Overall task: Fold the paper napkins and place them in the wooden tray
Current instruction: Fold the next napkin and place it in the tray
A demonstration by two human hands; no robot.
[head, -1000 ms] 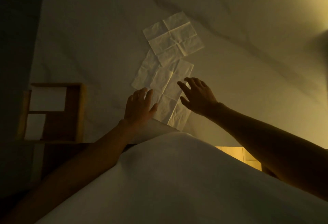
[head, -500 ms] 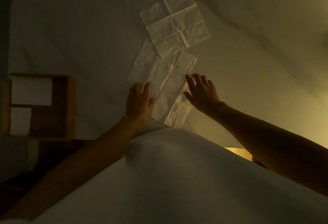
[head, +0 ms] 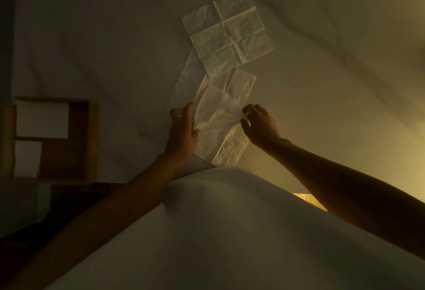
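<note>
Two unfolded white paper napkins lie on the pale cloth-covered surface. The near napkin [head: 220,117] is between my hands and the far napkin [head: 227,34] overlaps its top edge. My left hand [head: 182,131] pinches the near napkin's left edge. My right hand [head: 259,124] pinches its right edge, and the paper buckles upward between them. The wooden tray [head: 92,140] sits at the left with two folded white napkins [head: 42,119] inside.
My white-clothed body [head: 218,232] fills the lower frame and hides the table's near edge. A lit wooden patch [head: 308,200] shows under my right forearm. The scene is dim, with wrinkled cloth [head: 322,82] to the right.
Both hands went from hovering spread over the near napkin to gripping its side edges, and the paper has lifted and creased between them. The view shifted slightly.
</note>
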